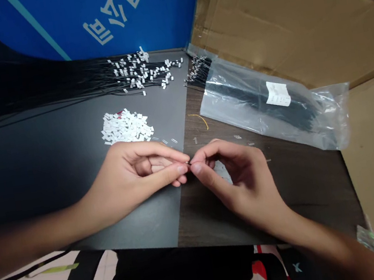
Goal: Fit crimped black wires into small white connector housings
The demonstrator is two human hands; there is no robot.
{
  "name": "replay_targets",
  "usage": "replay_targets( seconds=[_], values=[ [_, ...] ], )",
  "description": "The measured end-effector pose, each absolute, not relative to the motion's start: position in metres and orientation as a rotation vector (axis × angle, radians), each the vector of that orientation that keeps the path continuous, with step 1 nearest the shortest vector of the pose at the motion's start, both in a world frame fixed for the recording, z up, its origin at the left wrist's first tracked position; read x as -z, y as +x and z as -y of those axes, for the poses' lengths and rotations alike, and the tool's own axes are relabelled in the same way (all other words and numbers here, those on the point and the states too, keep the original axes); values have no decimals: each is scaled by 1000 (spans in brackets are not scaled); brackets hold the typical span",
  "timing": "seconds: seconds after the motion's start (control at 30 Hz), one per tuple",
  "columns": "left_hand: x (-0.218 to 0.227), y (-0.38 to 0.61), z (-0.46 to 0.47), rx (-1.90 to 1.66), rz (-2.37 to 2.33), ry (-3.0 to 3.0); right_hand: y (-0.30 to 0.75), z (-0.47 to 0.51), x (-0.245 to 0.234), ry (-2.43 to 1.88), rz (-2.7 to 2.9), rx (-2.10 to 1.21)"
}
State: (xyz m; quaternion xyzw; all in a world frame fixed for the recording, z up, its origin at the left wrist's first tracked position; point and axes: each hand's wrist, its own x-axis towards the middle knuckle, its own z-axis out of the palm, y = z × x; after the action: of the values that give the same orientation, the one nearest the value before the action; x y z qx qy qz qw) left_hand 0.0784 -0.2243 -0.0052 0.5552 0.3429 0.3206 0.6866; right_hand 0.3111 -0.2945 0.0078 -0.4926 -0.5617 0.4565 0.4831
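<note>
Both hands meet over the middle of the table, fingertips nearly touching. Thumb and index finger of my left hand (131, 170) are pinched together on a tiny dark piece (188, 163). From the other side, my right hand (240, 174) pinches at the same spot. Only a speck of the piece shows between the fingertips, so its kind is hard to tell. Just beyond my left hand lies a heap of small white connector housings (126, 127). Past it, black wires (67, 81) with white connectors on their ends stretch off to the left.
A clear plastic bag (254, 96) of black wires with bare metal-tipped ends (199, 69) lies at the back right. Near it are a yellow strand (200, 120) and several small clear pieces (238, 137). A blue panel (159, 12) and cardboard (288, 15) border the table.
</note>
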Motion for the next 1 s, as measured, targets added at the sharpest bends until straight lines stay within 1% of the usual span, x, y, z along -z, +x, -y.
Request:
replay_targets(
  seconds=[0.13,0.2,0.3,0.43,0.57,0.77,1.0],
  values=[
    [8,77,221,-673,-760,1181,317,288,-11,-1110,1093,-1579],
    [9,77,220,-663,-755,1192,318,285,-9,-1080,1000,-1685],
    [8,77,219,-638,-755,1210,319,283,-4,-1060,958,-1748],
    [5,78,219,-637,-766,1245,319,283,-3,-1038,967,-1755],
    [4,80,220,-716,-782,1249,317,285,-8,-1088,1040,-1654],
    [3,82,221,-663,-820,1218,313,289,-10,-1120,1116,-1514],
    [9,81,218,-717,-768,1198,314,289,-10,-1140,1154,-1526]
  ],
)
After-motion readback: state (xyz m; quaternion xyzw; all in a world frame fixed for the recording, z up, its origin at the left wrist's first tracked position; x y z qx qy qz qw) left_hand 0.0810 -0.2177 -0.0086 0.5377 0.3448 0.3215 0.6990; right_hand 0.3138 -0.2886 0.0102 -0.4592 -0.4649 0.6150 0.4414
